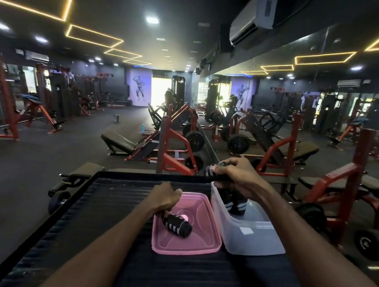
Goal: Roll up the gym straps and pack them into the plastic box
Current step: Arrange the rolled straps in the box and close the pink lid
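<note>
A clear plastic box [250, 238] stands on a black ribbed platform [108, 205], with its pink lid [194, 247] lying beside it on the left. A rolled black strap with white stripes [179, 225] lies on the lid, and my left hand [164, 196] grips one end of it. My right hand [237, 176] holds another black striped strap [212, 171] above the box's far rim. More striped strap [235, 205] sits inside the box below that hand.
Red and black weight benches [337, 187] and plate-loaded machines [179, 137] stand just beyond the platform. A mirror wall runs along the right. Open dark floor [23, 169] lies to the left.
</note>
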Demonstrator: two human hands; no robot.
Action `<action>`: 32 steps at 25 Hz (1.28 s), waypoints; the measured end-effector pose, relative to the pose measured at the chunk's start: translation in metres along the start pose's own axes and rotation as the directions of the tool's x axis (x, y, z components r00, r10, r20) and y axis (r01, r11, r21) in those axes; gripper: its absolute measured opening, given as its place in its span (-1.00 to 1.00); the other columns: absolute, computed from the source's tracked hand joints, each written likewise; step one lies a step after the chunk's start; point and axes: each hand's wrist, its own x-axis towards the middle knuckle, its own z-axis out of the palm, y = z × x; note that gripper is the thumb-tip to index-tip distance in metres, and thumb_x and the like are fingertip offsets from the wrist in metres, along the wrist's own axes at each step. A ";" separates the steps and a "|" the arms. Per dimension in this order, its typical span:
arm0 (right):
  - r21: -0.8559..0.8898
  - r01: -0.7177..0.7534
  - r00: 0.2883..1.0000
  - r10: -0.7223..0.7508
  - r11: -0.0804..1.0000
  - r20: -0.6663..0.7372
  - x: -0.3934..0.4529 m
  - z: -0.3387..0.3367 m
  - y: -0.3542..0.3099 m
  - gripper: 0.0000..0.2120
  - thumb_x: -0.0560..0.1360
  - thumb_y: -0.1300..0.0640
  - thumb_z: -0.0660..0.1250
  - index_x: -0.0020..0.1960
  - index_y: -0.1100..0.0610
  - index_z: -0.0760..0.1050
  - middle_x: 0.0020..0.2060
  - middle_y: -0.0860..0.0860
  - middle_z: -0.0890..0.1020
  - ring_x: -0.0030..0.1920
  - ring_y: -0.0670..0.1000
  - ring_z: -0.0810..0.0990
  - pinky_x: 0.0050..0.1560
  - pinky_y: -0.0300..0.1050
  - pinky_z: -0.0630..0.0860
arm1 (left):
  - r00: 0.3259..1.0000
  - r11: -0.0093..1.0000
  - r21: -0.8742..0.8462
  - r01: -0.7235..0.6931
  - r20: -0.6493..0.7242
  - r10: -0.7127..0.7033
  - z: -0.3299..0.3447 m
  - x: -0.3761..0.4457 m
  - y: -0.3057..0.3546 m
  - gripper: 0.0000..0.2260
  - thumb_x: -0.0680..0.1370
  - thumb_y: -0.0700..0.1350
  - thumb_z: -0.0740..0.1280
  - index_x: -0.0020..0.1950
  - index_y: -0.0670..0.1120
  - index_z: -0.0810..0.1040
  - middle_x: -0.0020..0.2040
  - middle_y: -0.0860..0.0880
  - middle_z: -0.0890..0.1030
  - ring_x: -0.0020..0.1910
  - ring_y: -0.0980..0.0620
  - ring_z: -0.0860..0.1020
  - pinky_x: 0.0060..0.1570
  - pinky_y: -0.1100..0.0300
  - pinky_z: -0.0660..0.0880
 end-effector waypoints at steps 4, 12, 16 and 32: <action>-0.259 -0.011 1.000 0.011 0.966 -0.002 -0.006 -0.032 0.010 -0.88 0.41 0.37 0.47 -0.07 0.37 0.61 -0.17 0.28 0.69 -0.23 0.12 0.66 -0.10 0.06 0.63 | 1.000 0.958 0.288 -0.016 -0.007 0.019 0.022 0.004 0.002 -0.74 0.57 -0.02 0.23 -0.16 -0.19 0.52 -0.18 -0.14 0.55 -0.22 -0.07 0.51 -0.27 0.18 0.40; -0.578 -0.066 0.996 0.090 0.813 0.013 -0.006 -0.055 0.037 -0.82 0.39 0.26 0.49 -0.04 0.30 0.63 -0.15 0.20 0.72 -0.18 0.15 0.74 -0.09 0.06 0.70 | 0.992 0.941 0.318 0.119 -0.087 -0.096 0.029 0.006 0.002 -0.74 0.57 0.05 0.22 -0.05 -0.14 0.53 0.02 -0.12 0.57 -0.08 -0.07 0.52 -0.10 0.11 0.48; -0.723 -0.054 0.996 0.086 0.689 0.008 0.005 -0.046 0.051 -0.70 0.39 0.09 0.54 0.04 0.23 0.62 -0.19 0.10 0.70 -0.37 -0.01 0.68 -0.39 -0.20 0.61 | 0.985 0.942 0.288 0.171 -0.029 -0.170 0.035 0.006 -0.001 -0.61 0.51 0.16 0.25 -0.04 -0.18 0.56 0.08 -0.16 0.60 -0.02 -0.13 0.60 -0.05 0.09 0.58; -0.800 0.063 0.988 0.077 0.597 0.135 0.019 -0.039 0.081 -0.71 0.42 0.20 0.45 0.12 0.25 0.58 -0.01 0.14 0.67 0.06 0.11 0.63 0.10 -0.07 0.59 | 0.969 0.968 0.060 0.242 -0.075 -0.237 0.054 -0.006 0.003 -0.25 0.41 0.06 0.42 0.44 -0.27 0.21 0.19 -0.18 0.54 0.10 -0.12 0.56 0.02 0.08 0.58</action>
